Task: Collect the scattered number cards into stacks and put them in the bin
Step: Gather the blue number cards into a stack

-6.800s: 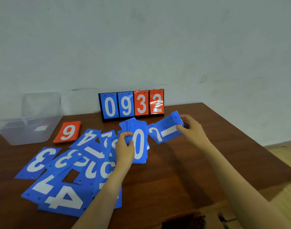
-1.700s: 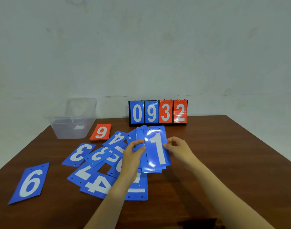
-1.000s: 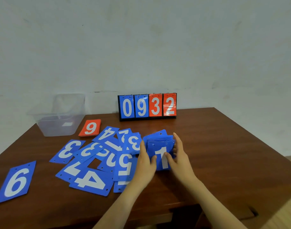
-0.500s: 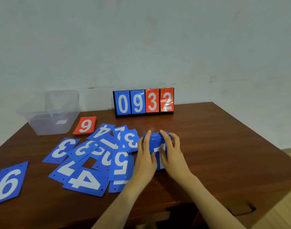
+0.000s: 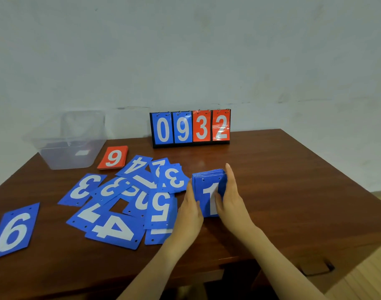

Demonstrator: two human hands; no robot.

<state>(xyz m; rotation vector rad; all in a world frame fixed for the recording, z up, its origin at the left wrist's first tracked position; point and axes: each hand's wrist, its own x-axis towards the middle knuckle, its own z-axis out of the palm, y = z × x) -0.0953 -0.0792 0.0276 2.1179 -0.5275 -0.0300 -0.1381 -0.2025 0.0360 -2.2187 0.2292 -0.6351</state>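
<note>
A stack of blue number cards [image 5: 207, 187] with a white 1 on top stands on its edge on the brown table [image 5: 293, 180]. My left hand [image 5: 190, 210] presses its left side and my right hand [image 5: 230, 198] presses its right side, so both hands hold the stack squared between them. To the left, several loose blue cards [image 5: 111, 202] lie overlapping, face up. One blue 6 card [image 5: 13, 229] lies apart at the left edge. A small red stack with a 9 on top [image 5: 114, 158] lies beside the clear plastic bin [image 5: 68, 144] at the back left.
A flip scoreboard [image 5: 190, 128] showing 0932 stands at the back of the table against the pale wall. The table's right edge [image 5: 341, 180] drops off to a wooden floor at the right.
Over the last second my hands went from fanning and gathering the cards to squaring them; the fingers that lay over the stack's top now press flat on its two sides.
</note>
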